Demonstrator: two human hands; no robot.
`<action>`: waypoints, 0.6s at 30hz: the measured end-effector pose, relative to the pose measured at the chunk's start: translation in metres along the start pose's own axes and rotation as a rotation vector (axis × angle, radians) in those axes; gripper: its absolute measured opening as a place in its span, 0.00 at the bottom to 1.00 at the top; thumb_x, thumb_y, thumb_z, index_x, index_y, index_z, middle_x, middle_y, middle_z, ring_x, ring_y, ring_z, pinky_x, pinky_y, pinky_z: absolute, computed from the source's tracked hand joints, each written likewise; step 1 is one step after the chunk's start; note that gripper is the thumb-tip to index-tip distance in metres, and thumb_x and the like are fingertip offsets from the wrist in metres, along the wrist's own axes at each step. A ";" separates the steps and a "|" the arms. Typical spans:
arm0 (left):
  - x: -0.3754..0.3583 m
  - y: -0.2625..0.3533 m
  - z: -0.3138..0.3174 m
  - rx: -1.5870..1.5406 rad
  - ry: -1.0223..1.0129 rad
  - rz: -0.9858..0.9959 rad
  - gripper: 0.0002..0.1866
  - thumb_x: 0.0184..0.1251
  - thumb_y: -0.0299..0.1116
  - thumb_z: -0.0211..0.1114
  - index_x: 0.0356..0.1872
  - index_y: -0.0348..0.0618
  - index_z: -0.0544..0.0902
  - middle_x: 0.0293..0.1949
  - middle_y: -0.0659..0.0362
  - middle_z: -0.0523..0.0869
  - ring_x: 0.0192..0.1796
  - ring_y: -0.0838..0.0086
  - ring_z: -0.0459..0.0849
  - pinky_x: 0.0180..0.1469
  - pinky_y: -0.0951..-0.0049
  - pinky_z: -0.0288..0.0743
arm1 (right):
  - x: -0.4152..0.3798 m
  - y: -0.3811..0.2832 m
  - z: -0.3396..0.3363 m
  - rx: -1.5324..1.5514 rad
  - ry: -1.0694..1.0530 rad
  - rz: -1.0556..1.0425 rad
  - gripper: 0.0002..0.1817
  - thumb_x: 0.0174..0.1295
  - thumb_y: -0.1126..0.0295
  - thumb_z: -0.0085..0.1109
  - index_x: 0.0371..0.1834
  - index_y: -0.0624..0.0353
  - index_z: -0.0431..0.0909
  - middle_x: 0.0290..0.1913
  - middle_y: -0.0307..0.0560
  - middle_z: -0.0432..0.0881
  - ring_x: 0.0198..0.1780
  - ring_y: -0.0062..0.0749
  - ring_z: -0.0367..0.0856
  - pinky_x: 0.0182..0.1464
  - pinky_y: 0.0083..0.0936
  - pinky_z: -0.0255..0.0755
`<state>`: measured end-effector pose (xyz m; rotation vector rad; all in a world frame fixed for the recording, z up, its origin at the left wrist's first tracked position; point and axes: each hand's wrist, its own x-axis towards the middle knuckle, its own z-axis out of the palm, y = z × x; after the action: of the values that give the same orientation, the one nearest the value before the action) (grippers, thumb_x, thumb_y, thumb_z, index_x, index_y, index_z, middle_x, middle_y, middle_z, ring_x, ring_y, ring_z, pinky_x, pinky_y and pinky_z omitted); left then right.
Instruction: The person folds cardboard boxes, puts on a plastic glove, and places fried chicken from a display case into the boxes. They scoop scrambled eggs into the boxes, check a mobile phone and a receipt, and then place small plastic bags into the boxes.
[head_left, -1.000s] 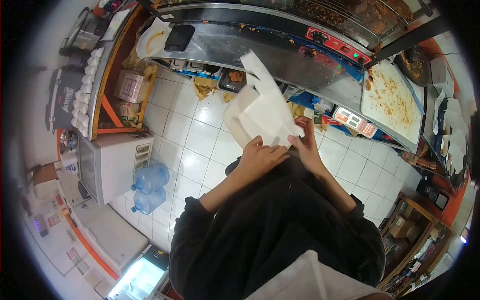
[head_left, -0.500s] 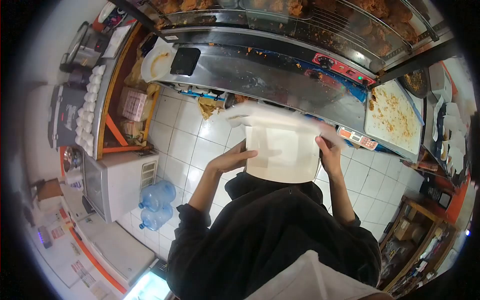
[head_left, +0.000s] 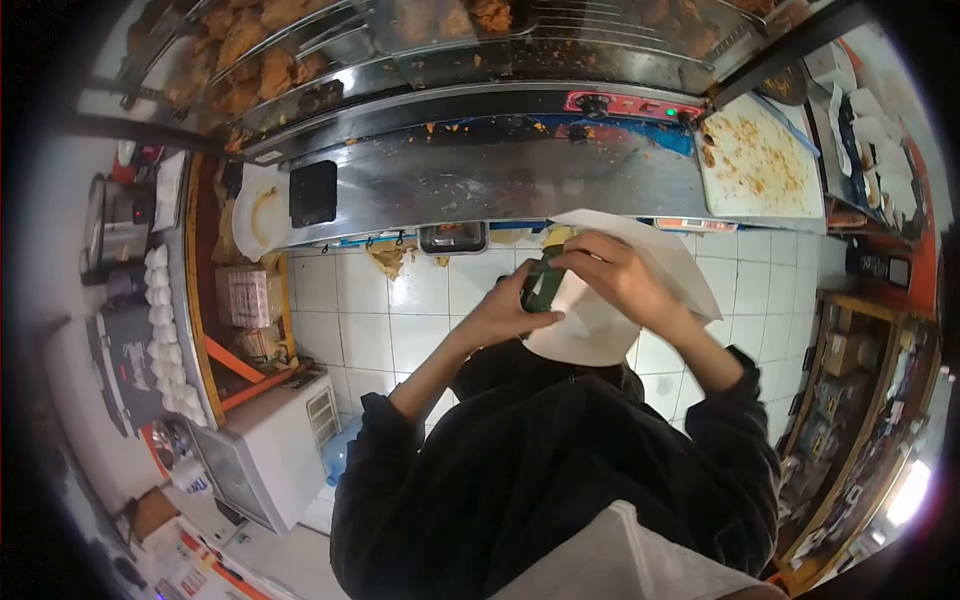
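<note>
In the head view a white paper box (head_left: 590, 335) hangs in front of my dark clothing, its lid (head_left: 665, 260) raised at the far right side. My left hand (head_left: 505, 305) is wrapped round the box's left side, beside a dark green piece (head_left: 543, 287). From above, my right hand (head_left: 612, 270) reaches over the box, its bent fingertips close to the green piece and my left fingers. What the right fingertips hold, if anything, is hidden.
Ahead runs a steel counter (head_left: 450, 185) with a black square object (head_left: 313, 193), a white plate (head_left: 262, 212) and a crumb-covered white board (head_left: 760, 165). Fried pieces (head_left: 275, 70) fill the display case above. A white cabinet (head_left: 265, 450) stands at left, shelves (head_left: 845, 400) at right.
The right hand has moved from the box's right side over to its left. The box has turned, and the dark green piece now shows. The camera view has shifted.
</note>
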<state>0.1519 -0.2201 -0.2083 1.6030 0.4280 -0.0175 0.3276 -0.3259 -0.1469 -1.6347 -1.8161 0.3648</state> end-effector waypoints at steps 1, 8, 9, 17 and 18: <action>0.006 0.001 -0.006 -0.005 -0.062 -0.069 0.37 0.45 0.43 0.70 0.54 0.33 0.64 0.42 0.52 0.75 0.45 0.69 0.73 0.48 0.73 0.66 | 0.001 0.001 -0.011 -0.036 -0.026 -0.061 0.12 0.44 0.80 0.56 0.35 0.63 0.76 0.39 0.48 0.75 0.41 0.41 0.76 0.44 0.29 0.71; 0.044 0.010 0.023 -0.059 -0.103 -0.214 0.29 0.51 0.33 0.66 0.53 0.34 0.66 0.44 0.57 0.76 0.48 0.76 0.72 0.51 0.75 0.66 | -0.016 0.013 -0.033 -0.269 -0.214 -0.235 0.15 0.46 0.73 0.50 0.39 0.65 0.74 0.41 0.45 0.74 0.41 0.33 0.76 0.42 0.26 0.73; 0.049 0.009 0.035 -0.168 -0.029 -0.065 0.28 0.52 0.32 0.65 0.54 0.34 0.66 0.46 0.56 0.75 0.49 0.75 0.72 0.52 0.74 0.66 | -0.026 0.018 -0.021 -0.330 -0.214 -0.215 0.17 0.46 0.72 0.51 0.41 0.65 0.73 0.42 0.44 0.73 0.42 0.31 0.75 0.43 0.25 0.73; 0.172 -0.021 0.051 -0.096 0.295 -0.061 0.37 0.60 0.40 0.59 0.63 0.35 0.49 0.58 0.47 0.65 0.62 0.65 0.62 0.62 0.68 0.56 | -0.067 0.136 -0.070 0.154 0.384 0.125 0.16 0.54 0.82 0.48 0.47 0.59 0.74 0.44 0.51 0.75 0.48 0.41 0.75 0.46 0.28 0.72; 0.181 -0.019 0.050 -0.126 0.371 -0.091 0.38 0.61 0.41 0.58 0.64 0.35 0.46 0.59 0.46 0.63 0.63 0.64 0.59 0.63 0.67 0.52 | -0.077 0.151 -0.089 0.135 0.582 0.160 0.15 0.54 0.83 0.46 0.44 0.61 0.75 0.41 0.50 0.77 0.46 0.39 0.76 0.46 0.27 0.72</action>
<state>0.3269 -0.2209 -0.2792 1.4622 0.7741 0.2367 0.5013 -0.3919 -0.1938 -1.5855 -1.2062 0.0617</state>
